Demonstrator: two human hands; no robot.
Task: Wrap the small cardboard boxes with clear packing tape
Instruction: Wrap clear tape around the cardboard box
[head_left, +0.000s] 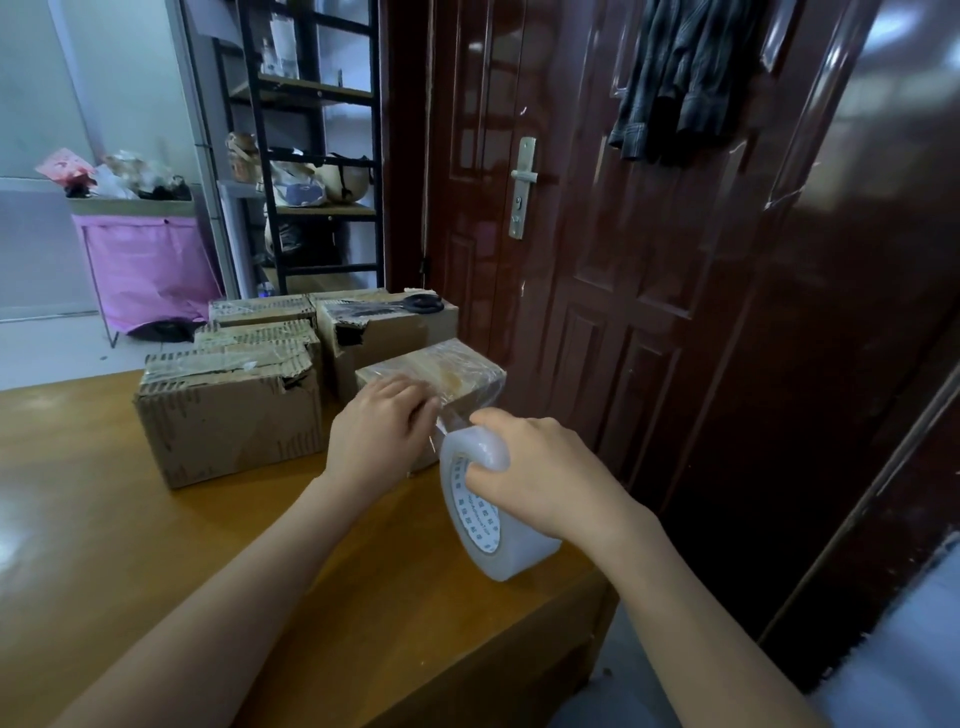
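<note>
A single wide-angle view comes from a camera worn on my head, looking forward and down over my own forearms. My left hand (382, 434) and right hand (530, 475) sit close to the lens, near the middle of the frame, with a tape roll (493, 512) and a shiny tape-covered box (441, 371) just beyond them. The wooden table (78, 493) fills the lower left and runs toward me. Farther off, the view faces a dark red door (597, 234) straight ahead and a black shelf rack (311, 156) to the upper left. Straight lines bow at the edges. There is no second view.
</note>
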